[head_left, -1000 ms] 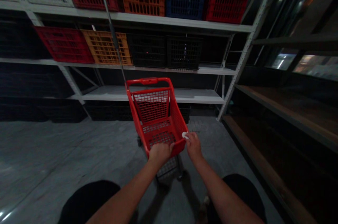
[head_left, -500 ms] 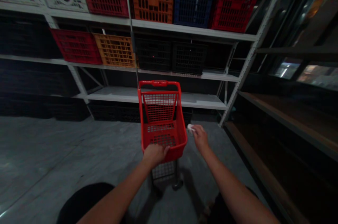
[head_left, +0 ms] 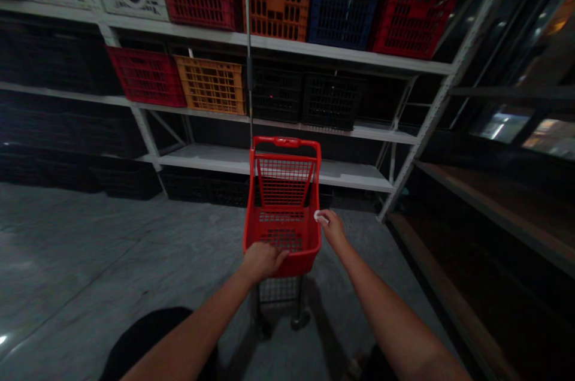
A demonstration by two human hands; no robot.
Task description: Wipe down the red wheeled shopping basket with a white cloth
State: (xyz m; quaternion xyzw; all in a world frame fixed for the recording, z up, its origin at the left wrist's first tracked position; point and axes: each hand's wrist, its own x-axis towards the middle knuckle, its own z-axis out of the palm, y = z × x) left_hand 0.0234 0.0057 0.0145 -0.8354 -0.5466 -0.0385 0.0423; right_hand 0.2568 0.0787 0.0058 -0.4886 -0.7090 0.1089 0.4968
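My left hand (head_left: 263, 261) grasps the near rim of the red cart (head_left: 299, 263), left of its middle, thumb pointing right along the edge. My right hand (head_left: 331, 228) pinches a small white item (head_left: 317, 215) between thumb and fingers at the cart's right rim; whether the item touches the rim, I cannot tell. The cart stands upright on wheels directly before me on the grey floor (head_left: 179, 237), its red handle (head_left: 287, 142) on the far side, a slender pole (head_left: 249, 39) rising from the far left corner. Beyond stands a pale metal rack (head_left: 341, 50). Its upper level bears, toward the right, an orange crate (head_left: 276, 0), a blue crate (head_left: 344, 8) and a red crate (head_left: 415, 18); the level below bears a yellow crate (head_left: 211, 85), left of the pole. Brown-boarded shelving (head_left: 489, 204) lines the right side.
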